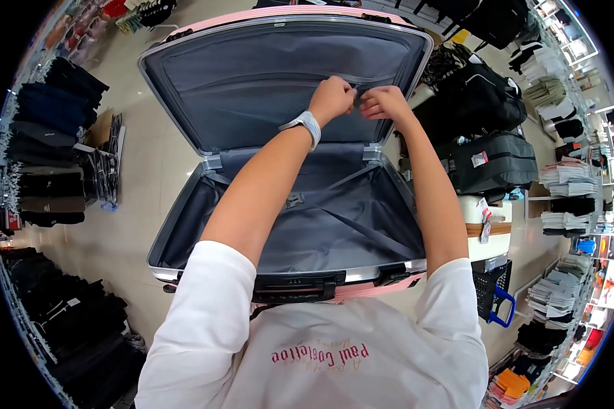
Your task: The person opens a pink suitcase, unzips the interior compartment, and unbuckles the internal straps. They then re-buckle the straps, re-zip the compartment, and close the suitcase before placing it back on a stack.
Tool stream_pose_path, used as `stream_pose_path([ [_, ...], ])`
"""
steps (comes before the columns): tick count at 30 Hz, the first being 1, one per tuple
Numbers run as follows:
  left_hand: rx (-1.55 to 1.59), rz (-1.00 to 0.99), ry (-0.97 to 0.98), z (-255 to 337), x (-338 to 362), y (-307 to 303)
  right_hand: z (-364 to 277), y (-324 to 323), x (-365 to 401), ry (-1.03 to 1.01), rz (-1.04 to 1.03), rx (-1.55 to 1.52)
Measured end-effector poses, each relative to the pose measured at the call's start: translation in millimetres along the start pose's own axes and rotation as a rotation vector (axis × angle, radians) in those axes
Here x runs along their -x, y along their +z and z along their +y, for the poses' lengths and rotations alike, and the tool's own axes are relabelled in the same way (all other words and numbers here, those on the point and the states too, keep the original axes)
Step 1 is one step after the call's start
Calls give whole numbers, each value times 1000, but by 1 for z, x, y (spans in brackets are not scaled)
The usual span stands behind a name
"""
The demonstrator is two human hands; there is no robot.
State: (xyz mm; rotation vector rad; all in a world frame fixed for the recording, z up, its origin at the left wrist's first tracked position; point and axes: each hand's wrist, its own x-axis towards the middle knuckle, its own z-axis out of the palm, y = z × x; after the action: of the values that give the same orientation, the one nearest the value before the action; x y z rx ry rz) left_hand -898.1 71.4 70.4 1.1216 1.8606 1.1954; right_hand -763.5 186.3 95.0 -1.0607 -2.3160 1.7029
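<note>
Reaching with 2 bare hands into 1 open pink suitcase [334, 155], set directly in front of the body. Holding the left hand [332, 99] and the right hand [383, 103] just apart, beside the upper edge of 1 mesh pocket [273, 102] in the raised lid [232, 65]. Bending the fingers of both inward; being unable to tell from this view if clamped on anything. Wearing 1 pale band [308, 128] on the left wrist. Seeing grey lining, crossing straps [341, 183] and 1 buckle [295, 200] inside the lower shell [334, 232]. Counting 2 hinges [212, 162] between lid and shell, plus 1 combination lock [294, 281] on the near rim. Noticing 1 dark grey bag [508, 167], 1 cream case [471, 213] and 1 black basket [488, 286] with 1 blue handle [503, 308] to the right, before shelves bearing folded clothes [559, 296].
</note>
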Motion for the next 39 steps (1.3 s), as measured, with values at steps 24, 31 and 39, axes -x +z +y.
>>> stream_pose_path([
  [24,-659,725,-282,-143,90,-237,10,11,-26,175,257,-539],
  [31,-588,757,-319,-165,103,-277,8,12,-23,168,273,-492],
  [39,-577,643,-424,-208,109,-247,58,-9,-23,278,345,-324],
])
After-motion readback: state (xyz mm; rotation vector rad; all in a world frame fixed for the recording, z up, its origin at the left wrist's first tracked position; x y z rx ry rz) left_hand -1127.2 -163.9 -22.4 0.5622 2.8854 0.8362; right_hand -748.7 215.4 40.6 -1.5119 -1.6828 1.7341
